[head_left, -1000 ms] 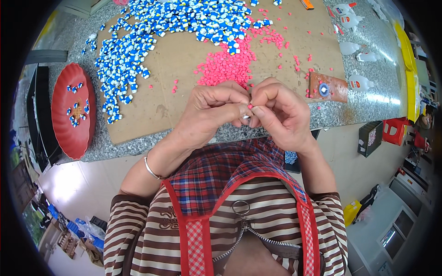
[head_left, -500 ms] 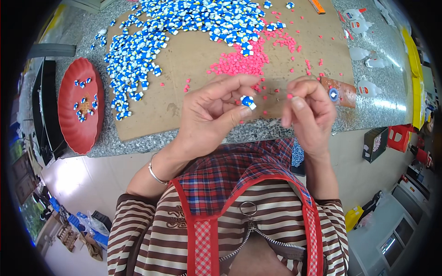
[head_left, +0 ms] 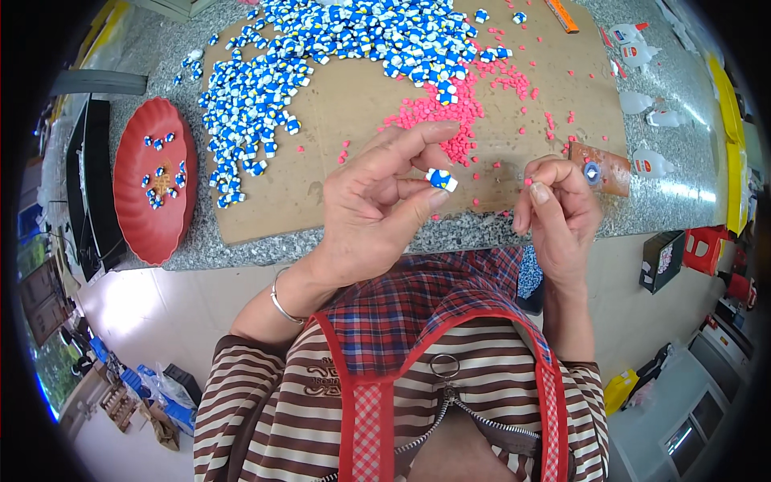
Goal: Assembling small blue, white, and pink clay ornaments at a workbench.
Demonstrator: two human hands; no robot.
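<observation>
Two hands work above the bench (head_left: 683, 201) edge. I see the left hand (head_left: 377, 209) pinching a small blue-and-white piece (head_left: 439, 179) between thumb and fingers. The right hand (head_left: 558, 209), apart from it, has fingers pressed together on a tiny pink bead (head_left: 528, 182). More blue pieces (head_left: 321, 64) and pink beads (head_left: 442, 120) lie on cardboard (head_left: 353, 153); a red tray (head_left: 152, 233) sits left.

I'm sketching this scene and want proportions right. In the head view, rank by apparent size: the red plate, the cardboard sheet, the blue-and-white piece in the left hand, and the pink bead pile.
1. cardboard sheet
2. red plate
3. pink bead pile
4. blue-and-white piece, smallest even though it is held nearer the camera.
</observation>
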